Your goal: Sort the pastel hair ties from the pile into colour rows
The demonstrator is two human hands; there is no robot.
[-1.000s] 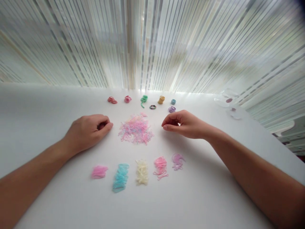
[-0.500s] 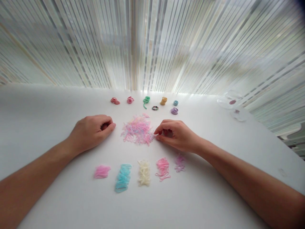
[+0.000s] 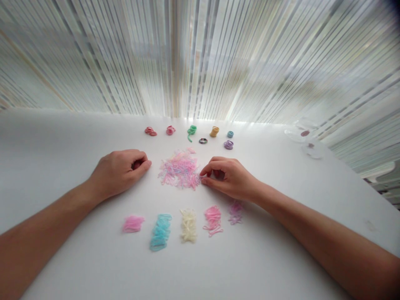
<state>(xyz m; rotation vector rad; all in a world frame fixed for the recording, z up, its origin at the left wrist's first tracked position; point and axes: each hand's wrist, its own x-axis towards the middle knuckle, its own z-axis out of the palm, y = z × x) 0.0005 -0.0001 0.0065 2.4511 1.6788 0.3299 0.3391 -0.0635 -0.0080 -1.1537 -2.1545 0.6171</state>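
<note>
A loose heap of tiny translucent pastel rubber bands (image 3: 179, 168) lies mid-table on a white tabletop (image 3: 75, 137). My right hand (image 3: 226, 177) rests at the heap's right edge, thumb and forefinger tips close together among the bands. Whether they pinch a band is too small to tell. My left hand (image 3: 120, 171) lies curled left of the heap, not touching it, with its fingers closed. A small dark pinkish patch shows inside those fingers, unclear in this view.
Sorted heaps lie nearer me: pink (image 3: 133, 223), blue (image 3: 161, 232), cream (image 3: 188, 226), rose (image 3: 213, 221), lilac (image 3: 235, 212). Small coiled bands, including green (image 3: 191, 131), stand along the far side. A clear plastic container (image 3: 304, 136) sits far right, before a striped sheer curtain (image 3: 200, 58).
My right hand has moved left from beside the heap to its right edge, with its fingers drawn closer. My left hand has hardly moved.
</note>
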